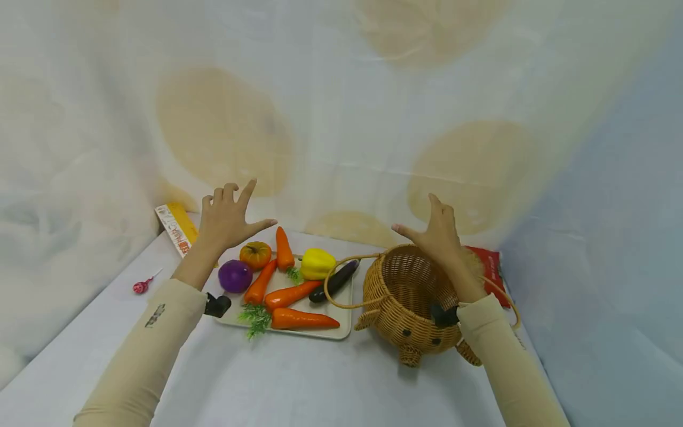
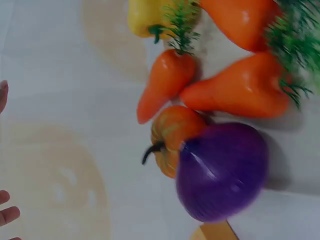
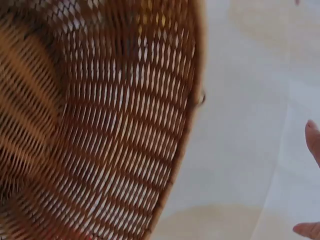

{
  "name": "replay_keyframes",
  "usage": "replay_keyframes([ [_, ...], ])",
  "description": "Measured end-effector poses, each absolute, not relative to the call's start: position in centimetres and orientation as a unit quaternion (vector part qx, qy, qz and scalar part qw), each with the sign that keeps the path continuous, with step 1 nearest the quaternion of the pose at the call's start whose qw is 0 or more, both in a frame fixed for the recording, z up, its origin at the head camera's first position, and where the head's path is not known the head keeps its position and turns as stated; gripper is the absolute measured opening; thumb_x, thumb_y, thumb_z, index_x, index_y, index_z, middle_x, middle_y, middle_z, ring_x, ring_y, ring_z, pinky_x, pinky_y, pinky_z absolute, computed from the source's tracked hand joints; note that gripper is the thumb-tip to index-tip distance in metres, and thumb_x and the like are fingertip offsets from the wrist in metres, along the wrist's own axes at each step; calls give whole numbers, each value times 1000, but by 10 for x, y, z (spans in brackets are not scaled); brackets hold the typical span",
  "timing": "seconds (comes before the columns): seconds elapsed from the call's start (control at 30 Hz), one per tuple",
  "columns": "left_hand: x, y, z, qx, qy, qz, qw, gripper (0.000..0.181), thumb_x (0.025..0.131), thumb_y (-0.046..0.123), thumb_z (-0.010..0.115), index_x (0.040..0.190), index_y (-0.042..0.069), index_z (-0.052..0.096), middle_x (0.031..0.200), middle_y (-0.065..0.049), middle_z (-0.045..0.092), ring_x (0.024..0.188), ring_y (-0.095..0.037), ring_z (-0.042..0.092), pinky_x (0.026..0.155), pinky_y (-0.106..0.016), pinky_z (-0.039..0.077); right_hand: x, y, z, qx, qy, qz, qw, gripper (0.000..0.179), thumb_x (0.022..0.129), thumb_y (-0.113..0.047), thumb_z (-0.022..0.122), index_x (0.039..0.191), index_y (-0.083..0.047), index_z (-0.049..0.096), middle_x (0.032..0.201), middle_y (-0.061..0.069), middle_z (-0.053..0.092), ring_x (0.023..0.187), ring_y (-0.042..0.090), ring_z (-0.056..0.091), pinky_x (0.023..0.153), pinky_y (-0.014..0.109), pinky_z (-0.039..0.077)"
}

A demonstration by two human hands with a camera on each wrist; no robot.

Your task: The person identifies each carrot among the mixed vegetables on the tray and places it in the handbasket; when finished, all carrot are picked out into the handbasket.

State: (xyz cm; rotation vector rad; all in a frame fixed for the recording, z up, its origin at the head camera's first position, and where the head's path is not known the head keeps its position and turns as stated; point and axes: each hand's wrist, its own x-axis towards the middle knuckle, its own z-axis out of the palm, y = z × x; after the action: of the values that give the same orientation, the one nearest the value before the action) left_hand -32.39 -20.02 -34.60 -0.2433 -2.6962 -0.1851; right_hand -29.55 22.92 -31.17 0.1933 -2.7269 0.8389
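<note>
Both hands are raised in the air with fingers spread, holding nothing. My left hand (image 1: 225,218) is above the back left of a tray (image 1: 341,329). On that tray lie several orange carrots (image 1: 304,319), a purple onion (image 2: 222,172), a small orange pumpkin (image 2: 172,132), a yellow bell pepper (image 1: 318,264) and a dark eggplant (image 1: 335,281). My right hand (image 1: 440,236) hovers over a wicker basket (image 1: 392,317) with an animal face and two loop handles. The right wrist view looks into the woven basket, where the visible inner wall and base are bare.
A yellow and white pasta box (image 1: 178,228) lies at the table's back left. A red lollipop (image 1: 141,287) is in front of it. Behind the basket at right sits a red packet (image 1: 488,267), partly hidden. Cloth walls (image 1: 341,118) rise behind and beside the table.
</note>
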Motion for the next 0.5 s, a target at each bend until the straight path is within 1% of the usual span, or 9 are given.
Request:
replay_keyframes([
  [0.1, -311, -212, -353, -86, -970, -68, 219, 104, 80, 76, 59, 159, 24, 18, 142, -27, 39, 122, -48, 40, 97, -67, 32, -287, 223, -314, 72, -934, 320, 139, 111, 82, -57, 75, 158, -6, 12, 153, 32, 22, 139, 48, 29, 107, 65, 33],
  [0.27, -286, -229, -366, -81, -966, -87, 228, 103, 79, 70, 66, 159, 24, 20, 140, -27, 39, 121, -48, 41, 96, -63, 33, -276, 213, -315, 80, -920, 364, 121, 106, 82, -55, 75, 158, -9, 17, 153, 29, 27, 135, 44, 36, 104, 62, 37],
  [0.4, -271, -238, -377, -84, -960, -101, 245, 100, 79, 63, 70, 158, 24, 24, 138, -26, 41, 123, -47, 40, 94, -63, 35, -267, 204, -317, 90, -910, 389, 112, 102, 83, -54, 74, 158, -11, 19, 153, 27, 28, 138, 43, 37, 102, 60, 41],
  [0.5, -263, -242, -385, -89, -955, -104, 264, 99, 78, 62, 71, 157, 23, 26, 135, -25, 43, 120, -46, 42, 90, -62, 36, -259, 196, -319, 94, -903, 406, 106, 100, 84, -51, 75, 158, -12, 20, 154, 24, 29, 139, 42, 37, 100, 58, 44],
])
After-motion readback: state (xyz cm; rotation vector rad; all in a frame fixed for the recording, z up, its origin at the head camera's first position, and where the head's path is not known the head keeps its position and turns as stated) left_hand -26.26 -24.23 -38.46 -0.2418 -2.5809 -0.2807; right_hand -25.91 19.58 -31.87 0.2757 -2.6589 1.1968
